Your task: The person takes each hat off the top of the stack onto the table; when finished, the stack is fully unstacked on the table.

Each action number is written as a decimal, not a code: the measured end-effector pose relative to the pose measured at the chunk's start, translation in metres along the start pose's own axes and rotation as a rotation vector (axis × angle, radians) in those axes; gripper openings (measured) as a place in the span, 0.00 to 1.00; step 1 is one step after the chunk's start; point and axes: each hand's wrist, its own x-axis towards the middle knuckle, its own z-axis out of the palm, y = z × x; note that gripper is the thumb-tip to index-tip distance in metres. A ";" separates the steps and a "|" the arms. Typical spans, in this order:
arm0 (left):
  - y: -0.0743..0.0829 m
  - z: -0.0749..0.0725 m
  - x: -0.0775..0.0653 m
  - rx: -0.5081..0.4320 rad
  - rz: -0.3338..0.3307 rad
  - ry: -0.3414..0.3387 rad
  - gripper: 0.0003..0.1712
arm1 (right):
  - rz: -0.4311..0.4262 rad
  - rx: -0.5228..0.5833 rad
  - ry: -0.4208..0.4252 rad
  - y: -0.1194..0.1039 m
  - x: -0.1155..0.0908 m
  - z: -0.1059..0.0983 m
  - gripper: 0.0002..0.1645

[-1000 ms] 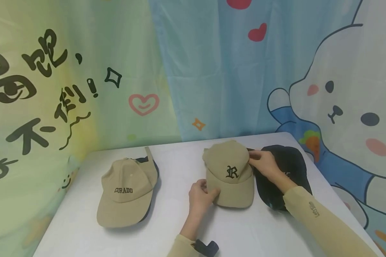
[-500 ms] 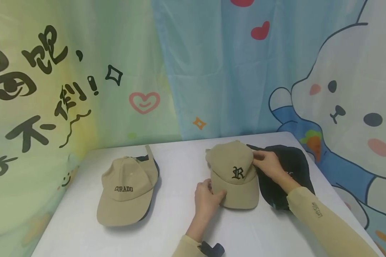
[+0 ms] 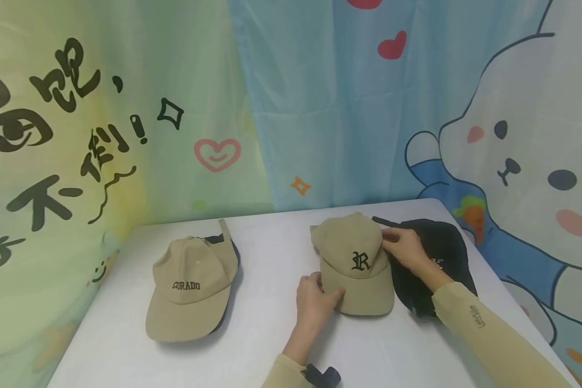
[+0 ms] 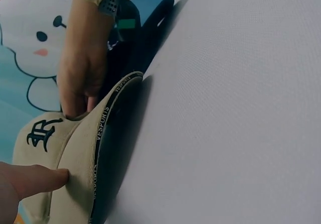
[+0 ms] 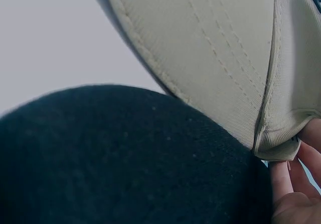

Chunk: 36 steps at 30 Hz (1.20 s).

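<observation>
A beige baseball cap [image 3: 351, 242] with a dark gothic R stands on the right half of the white table. My left hand [image 3: 314, 302] grips the left edge of its brim. The thumb [image 4: 42, 179] lies on top of the brim in the left wrist view, and the other fingers are hidden there. At the cap's right side, my right hand [image 3: 407, 250] pinches the lower edge of the crown, as the right wrist view also shows. Beneath my right forearm lies a black cap [image 3: 443, 242], partly covered and right beside the beige one.
Another beige cap [image 3: 186, 277] with dark lettering sits at the left, with a dark cap [image 3: 218, 321] showing beneath it. White tabletop [image 3: 267, 258] lies between the two beige caps. A printed curtain [image 3: 296, 108] hangs behind the table.
Both hands and the R cap have shifted slightly right, toward the black cap, mostly in the first half second. The view has moved a little too. Both holds look the same.
</observation>
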 end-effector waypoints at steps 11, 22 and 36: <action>0.001 -0.003 0.001 -0.005 0.007 -0.030 0.28 | 0.017 -0.074 0.053 -0.004 0.002 0.008 0.20; 0.001 -0.002 0.002 0.015 0.025 -0.026 0.24 | 0.027 -0.098 0.077 -0.003 0.002 0.011 0.18; 0.002 -0.002 0.000 0.058 0.023 -0.015 0.33 | -0.024 -0.172 0.102 -0.004 0.001 0.018 0.14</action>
